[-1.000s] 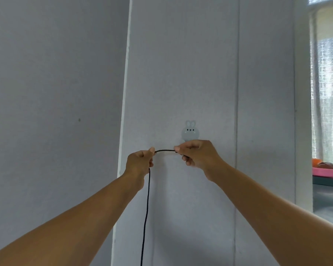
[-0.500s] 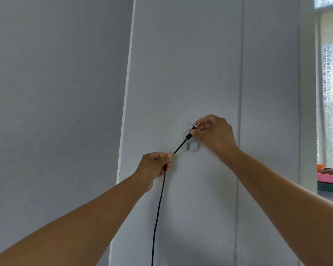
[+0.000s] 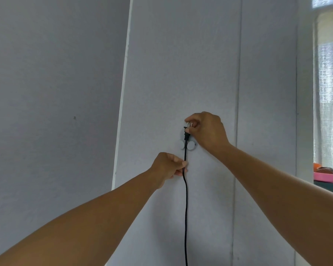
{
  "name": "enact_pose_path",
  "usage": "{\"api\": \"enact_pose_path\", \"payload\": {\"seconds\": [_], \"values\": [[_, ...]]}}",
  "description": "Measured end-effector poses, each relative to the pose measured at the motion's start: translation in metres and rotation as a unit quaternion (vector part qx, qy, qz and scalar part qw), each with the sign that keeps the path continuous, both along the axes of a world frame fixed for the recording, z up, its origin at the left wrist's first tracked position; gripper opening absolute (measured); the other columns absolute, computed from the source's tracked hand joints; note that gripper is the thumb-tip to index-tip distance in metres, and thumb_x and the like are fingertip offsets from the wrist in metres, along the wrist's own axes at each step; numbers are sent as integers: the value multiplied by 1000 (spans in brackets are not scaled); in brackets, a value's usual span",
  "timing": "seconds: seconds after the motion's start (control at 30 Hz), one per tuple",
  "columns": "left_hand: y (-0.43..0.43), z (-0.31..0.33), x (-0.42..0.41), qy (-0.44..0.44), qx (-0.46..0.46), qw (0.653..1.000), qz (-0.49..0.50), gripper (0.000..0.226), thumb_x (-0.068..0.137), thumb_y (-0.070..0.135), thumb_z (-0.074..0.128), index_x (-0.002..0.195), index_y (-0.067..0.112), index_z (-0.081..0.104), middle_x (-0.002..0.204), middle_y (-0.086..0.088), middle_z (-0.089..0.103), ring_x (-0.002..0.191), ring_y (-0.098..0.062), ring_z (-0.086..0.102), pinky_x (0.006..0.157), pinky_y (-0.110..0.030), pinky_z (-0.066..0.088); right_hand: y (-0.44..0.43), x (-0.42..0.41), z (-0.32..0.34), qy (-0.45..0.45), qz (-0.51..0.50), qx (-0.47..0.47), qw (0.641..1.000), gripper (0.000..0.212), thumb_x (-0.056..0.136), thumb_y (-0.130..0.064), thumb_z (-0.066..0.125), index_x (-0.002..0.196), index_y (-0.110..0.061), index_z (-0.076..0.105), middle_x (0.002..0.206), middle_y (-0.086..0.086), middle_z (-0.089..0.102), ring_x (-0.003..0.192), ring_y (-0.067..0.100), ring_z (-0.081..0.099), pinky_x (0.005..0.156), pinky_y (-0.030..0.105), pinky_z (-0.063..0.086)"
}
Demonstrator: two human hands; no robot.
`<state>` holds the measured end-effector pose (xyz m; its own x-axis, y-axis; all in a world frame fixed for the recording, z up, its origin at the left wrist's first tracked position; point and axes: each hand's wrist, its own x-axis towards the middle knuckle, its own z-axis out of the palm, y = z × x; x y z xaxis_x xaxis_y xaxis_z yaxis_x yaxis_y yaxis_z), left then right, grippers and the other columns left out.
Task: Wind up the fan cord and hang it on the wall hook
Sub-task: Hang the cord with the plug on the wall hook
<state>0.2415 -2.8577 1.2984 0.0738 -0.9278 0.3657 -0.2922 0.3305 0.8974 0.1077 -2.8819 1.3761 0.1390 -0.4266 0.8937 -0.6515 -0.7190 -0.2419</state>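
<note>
A black fan cord (image 3: pixel 185 208) runs straight up the grey wall from the bottom of the view. Its black plug (image 3: pixel 186 133), prongs pointing up, sits in front of a small pale rabbit-shaped wall hook (image 3: pixel 190 146), whose two round feet show on either side of the cord. My right hand (image 3: pixel 206 129) pinches the plug at the prongs and hides the hook's upper part. My left hand (image 3: pixel 168 167) grips the cord just below the hook.
The wall is made of grey panels with a white vertical edge (image 3: pixel 123 93) to the left of the hook. At the far right is a curtained window (image 3: pixel 331 93) and a pink dish (image 3: pixel 327 177) with food on a ledge.
My right hand has lifted the plug end from below the hook to over it. The cord between my hands turned from a level arc to vertical, and my left hand shifted right, under the hook.
</note>
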Motion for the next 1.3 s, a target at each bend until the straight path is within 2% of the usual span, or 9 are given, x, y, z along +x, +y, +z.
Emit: {"api": "enact_pose_path", "payload": {"seconds": [0.1, 0.23, 0.53, 0.73, 0.87, 0.97, 1.07, 1.2, 1.3], "values": [[-3, -2, 2, -14, -10, 1000, 25, 9, 86, 17, 69, 83, 9, 67, 70, 0, 62, 60, -6, 56, 44, -9, 44, -3, 4, 0, 30, -12, 8, 999, 29, 83, -12, 75, 112, -12, 75, 105, 7, 72, 85, 13, 63, 78, 22, 47], [-8, -6, 4, -53, 13, 998, 38, 12, 82, 20, 74, 80, 11, 67, 66, 1, 61, 58, -5, 52, 43, -9, 39, -9, 6, -3, 62, -29, 28, 997, 31, 83, -12, 76, 114, -9, 75, 115, 10, 70, 101, 21, 67, 79, 20, 44], [-14, -2, 2, -99, 39, 992, 68, 22, 82, 21, 73, 65, 14, 62, 66, 1, 60, 56, -6, 50, 51, -16, 38, -11, 5, -7, 63, -29, 14, 997, 30, 83, -13, 76, 113, -10, 74, 112, 8, 66, 99, 20, 65, 84, 24, 48], [-16, -3, -4, -109, 25, 990, 86, 15, 82, 21, 73, 76, 9, 66, 85, -8, 68, 58, -6, 52, 56, -17, 43, -9, 6, -10, 97, -69, -22, 993, 23, 84, -15, 75, 107, -11, 72, 108, 7, 63, 93, 19, 64, 76, 26, 47], [-16, -4, -3, -101, 11, 991, 83, 13, 81, 16, 73, 79, 4, 67, 83, -11, 66, 69, -17, 57, 74, -29, 52, -6, 6, -11, 83, -56, -20, 995, 23, 84, -16, 75, 107, -12, 73, 110, 6, 66, 96, 19, 65, 81, 28, 51], [-15, -2, 2, -112, 7, 990, 88, 14, 81, 17, 74, 84, 4, 69, 83, -11, 66, 67, -15, 56, 66, -24, 49, -6, 4, -12, 79, -58, -16, 995, 21, 86, -12, 73, 107, -12, 74, 110, 7, 67, 96, 18, 66, 79, 25, 49], [-14, -1, 5, -112, 11, 990, 91, 23, 82, 17, 74, 94, -2, 72, 95, -19, 72, 72, -16, 58, 74, -29, 52, -4, 2, -14, 74, -56, -13, 996, 23, 85, -14, 74, 108, -14, 73, 111, 5, 66, 98, 17, 65, 78, 22, 44], [-8, -1, 6, -125, 19, 988, 89, 31, 82, 20, 73, 104, -2, 72, 108, -17, 73, 60, -7, 53, 56, -18, 43, 0, 1, -14, 75, -62, -9, 995, 25, 83, -17, 76, 108, -16, 73, 111, 5, 66, 98, 17, 65, 77, 22, 43], [-4, 0, 6, -133, 29, 986, 92, 32, 84, 22, 71, 107, -1, 72, 106, -16, 72, 66, -10, 56, 52, -17, 39, 5, 0, -14, 71, -66, -7, 995, 27, 83, -19, 77, 109, -16, 73, 112, 5, 66, 98, 18, 65, 77, 22, 43]]}}
